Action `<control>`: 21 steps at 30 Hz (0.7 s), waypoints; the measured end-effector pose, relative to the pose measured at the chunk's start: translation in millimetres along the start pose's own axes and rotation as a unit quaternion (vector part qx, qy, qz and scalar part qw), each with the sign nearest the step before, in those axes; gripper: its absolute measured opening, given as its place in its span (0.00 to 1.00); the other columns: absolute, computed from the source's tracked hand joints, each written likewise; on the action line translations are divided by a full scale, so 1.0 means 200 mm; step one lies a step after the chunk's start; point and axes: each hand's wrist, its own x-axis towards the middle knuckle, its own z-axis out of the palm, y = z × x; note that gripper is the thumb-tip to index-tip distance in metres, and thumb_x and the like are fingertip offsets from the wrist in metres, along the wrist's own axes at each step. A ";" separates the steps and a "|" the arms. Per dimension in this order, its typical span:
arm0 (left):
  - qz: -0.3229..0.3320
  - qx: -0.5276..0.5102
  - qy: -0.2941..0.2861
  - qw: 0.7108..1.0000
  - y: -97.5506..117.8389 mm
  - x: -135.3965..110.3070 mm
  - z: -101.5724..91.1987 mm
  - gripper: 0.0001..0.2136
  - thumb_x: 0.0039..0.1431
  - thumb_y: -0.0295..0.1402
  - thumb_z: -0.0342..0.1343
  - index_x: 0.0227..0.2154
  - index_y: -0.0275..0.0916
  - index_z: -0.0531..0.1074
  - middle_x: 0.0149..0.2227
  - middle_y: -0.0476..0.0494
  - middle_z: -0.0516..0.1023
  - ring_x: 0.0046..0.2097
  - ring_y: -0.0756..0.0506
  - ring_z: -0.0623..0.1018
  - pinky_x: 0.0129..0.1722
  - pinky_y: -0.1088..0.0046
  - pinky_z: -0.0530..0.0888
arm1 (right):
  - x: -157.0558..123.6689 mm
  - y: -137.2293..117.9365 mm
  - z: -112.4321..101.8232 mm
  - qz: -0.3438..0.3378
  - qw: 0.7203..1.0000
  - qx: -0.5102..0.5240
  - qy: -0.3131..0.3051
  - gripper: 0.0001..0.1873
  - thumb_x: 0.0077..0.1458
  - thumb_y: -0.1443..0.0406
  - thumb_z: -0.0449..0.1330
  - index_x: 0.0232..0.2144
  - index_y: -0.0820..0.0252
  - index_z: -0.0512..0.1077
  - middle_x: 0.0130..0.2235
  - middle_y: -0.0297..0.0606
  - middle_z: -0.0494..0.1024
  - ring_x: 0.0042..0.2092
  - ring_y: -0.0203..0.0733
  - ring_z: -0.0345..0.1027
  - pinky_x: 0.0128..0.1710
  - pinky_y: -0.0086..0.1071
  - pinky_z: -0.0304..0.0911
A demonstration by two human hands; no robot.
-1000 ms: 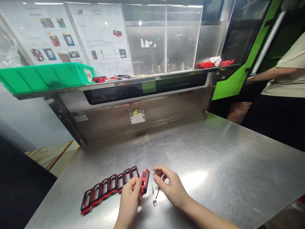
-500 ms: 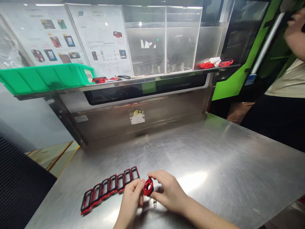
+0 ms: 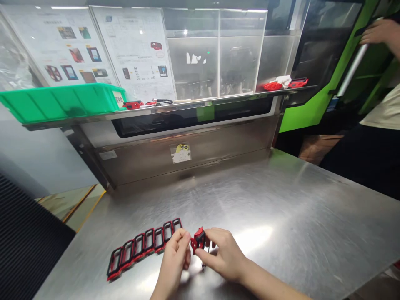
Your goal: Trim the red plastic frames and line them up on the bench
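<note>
My right hand (image 3: 223,252) grips a small red and black frame (image 3: 198,241), thumb below and fingers behind its right side. The frame is held on edge above the table, so its opening is mostly turned from view. My left hand (image 3: 176,254) is closed, thumb and forefinger pinched at the frame's left edge; what lies between those fingertips is hidden. Beneath the hands, a small dark piece (image 3: 203,267) shows near the right thumb. Left of my hands, several similar red and black frames (image 3: 134,248) lie side by side in a slanting row.
The metal table (image 3: 250,200) reaches to a back panel with a shelf (image 3: 187,104) above. On the shelf are a green bin (image 3: 62,102), red parts (image 3: 133,104) and more red pieces (image 3: 271,86). Printed sheets (image 3: 134,50) stand behind. Another person (image 3: 375,121) is at the right.
The held frame has turned from showing its opening to standing more edge-on, and the right fingers have shifted behind it. The other person's arm has moved lower and into fuller view.
</note>
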 end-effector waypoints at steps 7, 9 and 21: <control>0.013 0.015 -0.036 0.999 -0.01 0.00 -0.01 0.25 0.44 0.58 0.53 0.15 0.38 0.62 0.10 0.56 0.59 0.16 0.55 0.57 0.19 0.79 0.56 | 0.00 0.00 0.00 0.024 0.999 0.029 -0.006 0.13 0.52 0.58 0.53 0.22 0.60 0.66 0.22 0.34 0.68 0.25 0.37 0.60 0.26 0.28 0.54; 0.014 0.019 -0.049 0.998 -0.01 0.00 -0.02 0.26 0.44 0.58 0.53 0.15 0.38 0.62 0.10 0.55 0.59 0.16 0.55 0.57 0.19 0.79 0.57 | 0.00 0.00 0.00 0.027 0.999 0.041 -0.010 0.13 0.52 0.59 0.53 0.21 0.60 0.66 0.22 0.34 0.69 0.24 0.37 0.60 0.26 0.28 0.54; -0.058 -0.028 -0.057 0.996 0.01 0.00 -0.02 0.27 0.39 0.62 0.54 0.17 0.39 0.60 0.08 0.61 0.51 0.14 0.57 0.48 0.15 0.80 0.48 | 0.01 0.00 0.01 0.148 0.947 0.280 -0.059 0.17 0.51 0.54 0.58 0.31 0.64 0.72 0.25 0.35 0.72 0.25 0.37 0.66 0.26 0.28 0.60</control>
